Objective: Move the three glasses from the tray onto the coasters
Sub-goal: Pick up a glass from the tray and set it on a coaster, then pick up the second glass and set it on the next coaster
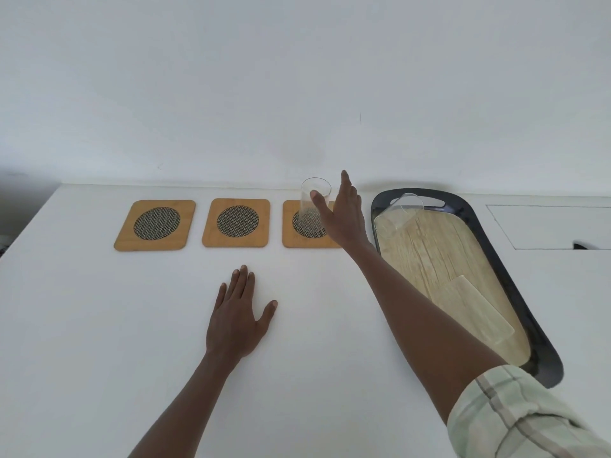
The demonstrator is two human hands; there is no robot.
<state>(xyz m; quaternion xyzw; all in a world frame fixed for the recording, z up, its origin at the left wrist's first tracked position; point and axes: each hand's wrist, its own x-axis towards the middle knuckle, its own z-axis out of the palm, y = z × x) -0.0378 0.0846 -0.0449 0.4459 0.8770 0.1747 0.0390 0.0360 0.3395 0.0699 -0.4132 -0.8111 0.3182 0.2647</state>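
Three bamboo coasters with dark mesh centres lie in a row: left coaster point(155, 224), middle coaster point(236, 223) and right coaster point(297, 239). A clear glass point(312, 206) stands upright on the right coaster. My right hand point(344, 216) is just to its right, fingers spread and pointing away, the thumb touching the glass's side. Two more clear glasses stand in the dark-rimmed tray point(496, 256): one at its far end point(398, 213), one nearer me point(476, 309), partly behind my forearm. My left hand point(238, 312) rests flat on the white table, holding nothing.
The white table meets a white wall just behind the coasters. A thin rectangular outline with a dark slot point(549, 226) is set in the surface to the right of the tray. The table's left edge point(29, 223) runs diagonally at the far left.
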